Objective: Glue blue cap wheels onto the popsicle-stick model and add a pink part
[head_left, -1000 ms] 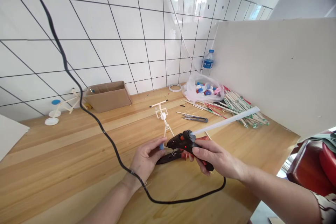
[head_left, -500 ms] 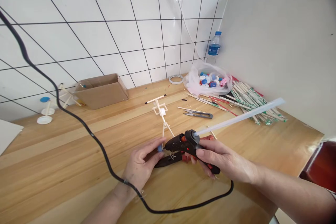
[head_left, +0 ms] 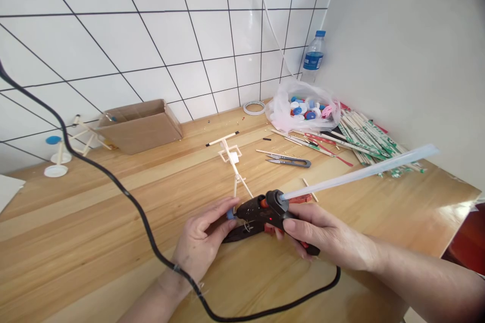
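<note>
My right hand (head_left: pixel 318 229) is wrapped round a black glue gun (head_left: pixel 261 208), with a long translucent glue stick (head_left: pixel 359 174) jutting from its back and a small red light lit on its side. The gun's nozzle meets a small blue bottle cap (head_left: pixel 231 213), pinched between the thumb and fingers of my left hand (head_left: pixel 202 237). Whether glue is coming out cannot be seen. Just beyond, a frame of thin wooden sticks (head_left: pixel 234 164) stands on the table, a white piece at its middle. A dark tool with red parts (head_left: pixel 244 232) lies under the gun, partly hidden.
A black cord (head_left: pixel 146 222) loops across the left and front. Behind are a cardboard box (head_left: pixel 142 128), a tape roll (head_left: pixel 254 107), a bag of bottle caps (head_left: pixel 282 111) and a water bottle (head_left: pixel 313 58). Thread snips (head_left: pixel 290 161) and wrapped chopsticks (head_left: pixel 373 141) lie to the right.
The camera view has shifted slightly. Both hands keep nearly the same pose, with the glue gun's nozzle still at the blue cap.
</note>
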`<move>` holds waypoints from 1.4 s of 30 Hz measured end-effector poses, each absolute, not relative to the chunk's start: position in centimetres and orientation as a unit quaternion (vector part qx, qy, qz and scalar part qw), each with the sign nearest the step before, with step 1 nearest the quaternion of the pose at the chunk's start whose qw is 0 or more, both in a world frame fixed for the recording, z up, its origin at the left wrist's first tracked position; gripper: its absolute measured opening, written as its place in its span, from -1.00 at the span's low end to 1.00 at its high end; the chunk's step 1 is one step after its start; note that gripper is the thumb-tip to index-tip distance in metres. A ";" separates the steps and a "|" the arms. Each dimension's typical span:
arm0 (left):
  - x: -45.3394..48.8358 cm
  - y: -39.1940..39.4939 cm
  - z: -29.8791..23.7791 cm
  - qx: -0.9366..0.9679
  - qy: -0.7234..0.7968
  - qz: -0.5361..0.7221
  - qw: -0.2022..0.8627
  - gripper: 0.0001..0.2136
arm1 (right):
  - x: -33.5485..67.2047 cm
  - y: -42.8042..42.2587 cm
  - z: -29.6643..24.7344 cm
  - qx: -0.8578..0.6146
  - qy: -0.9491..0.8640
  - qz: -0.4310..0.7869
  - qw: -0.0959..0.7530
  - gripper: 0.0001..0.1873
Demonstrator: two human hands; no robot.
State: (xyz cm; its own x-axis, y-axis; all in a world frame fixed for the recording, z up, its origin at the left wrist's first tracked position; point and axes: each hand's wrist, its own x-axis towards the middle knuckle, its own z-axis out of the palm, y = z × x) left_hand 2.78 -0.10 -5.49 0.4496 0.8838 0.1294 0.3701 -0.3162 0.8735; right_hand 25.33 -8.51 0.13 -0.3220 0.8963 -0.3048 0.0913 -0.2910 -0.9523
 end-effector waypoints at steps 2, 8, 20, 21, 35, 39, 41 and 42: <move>2.8 -0.1 -5.4 0.745 0.421 0.316 0.409 -0.73 | 25.3 -8.5 0.1 -0.490 -0.508 0.635 0.314 -0.59; 2.9 -0.3 -5.2 0.735 0.426 0.310 0.427 -0.73 | 25.1 -8.4 0.4 -0.497 -0.532 0.620 0.292 -0.59; 3.0 -0.3 -5.0 0.729 0.434 0.307 0.430 -0.74 | 25.5 -8.8 0.7 -0.494 -0.538 0.614 0.298 -0.62; 3.0 -0.3 -5.0 0.730 0.435 0.308 0.428 -0.74 | 25.6 -8.8 0.7 -0.495 -0.538 0.614 0.298 -0.62; 3.1 -0.4 -5.0 0.731 0.437 0.302 0.428 -0.73 | 25.2 -8.6 0.3 -0.480 -0.555 0.614 0.291 -0.62; 3.0 -0.3 -5.0 0.731 0.438 0.307 0.424 -0.73 | 25.3 -8.6 0.4 -0.482 -0.550 0.616 0.292 -0.61; 3.0 -0.3 -5.2 0.735 0.433 0.310 0.420 -0.73 | 25.5 -8.8 0.6 -0.487 -0.544 0.617 0.293 -0.62; 2.9 -0.3 -5.2 0.738 0.430 0.310 0.418 -0.73 | 25.5 -8.8 0.7 -0.490 -0.541 0.617 0.294 -0.62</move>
State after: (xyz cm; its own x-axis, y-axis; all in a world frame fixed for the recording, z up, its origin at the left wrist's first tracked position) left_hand 2.94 -0.26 -5.22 0.4373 0.8939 0.0980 0.3761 -0.2808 0.8830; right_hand 25.54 -8.82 0.67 -0.3469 0.8930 -0.2867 0.1674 -0.2419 -0.9558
